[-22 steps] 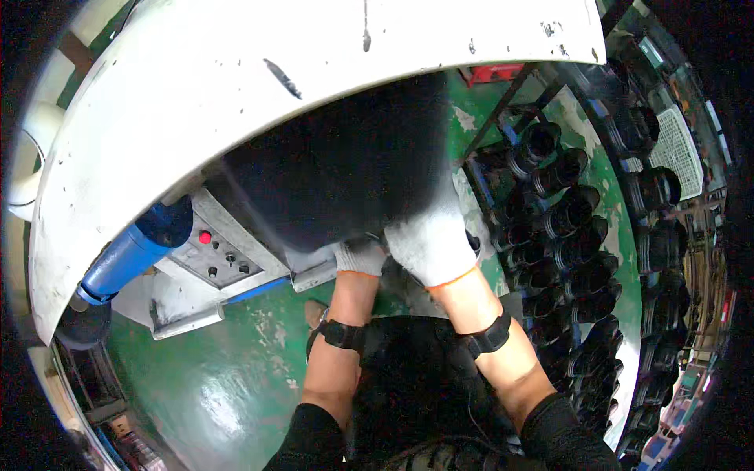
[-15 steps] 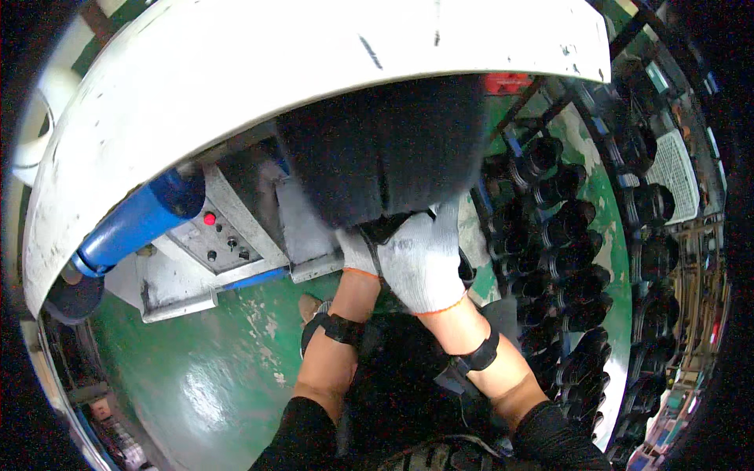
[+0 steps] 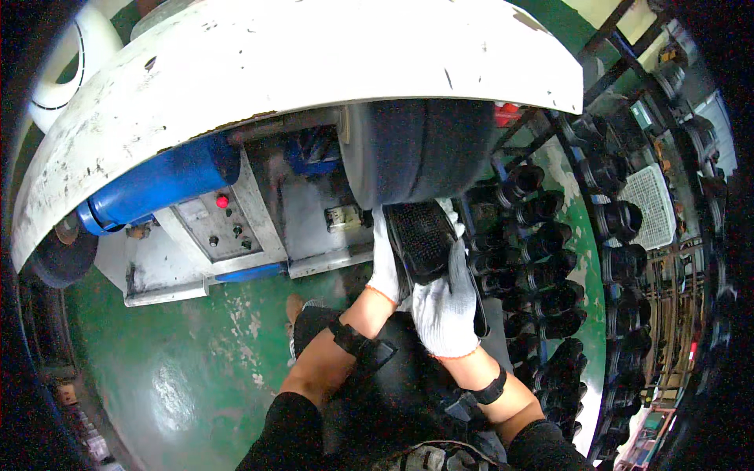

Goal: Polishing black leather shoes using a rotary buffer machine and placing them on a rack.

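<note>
Both my hands wear white knit gloves and hold one black shoe sole, tread side up. My left hand grips its left edge. My right hand grips its right side and near end. The far end of the sole sits just under a wide dark grey wheel of a machine, touching or nearly touching it. A large curved white guard arches over the wheel. Each of my wrists carries a black strap.
A grey control panel with a red button sits left of the wheel, beside a blue cylinder. Racks holding several black shoe soles stand to the right. The floor is worn green. A white basket is at far right.
The view has shifted, so the wheel and panel sit higher and more open. The sole's tread face now shows, pulled a little back from under the wheel.
</note>
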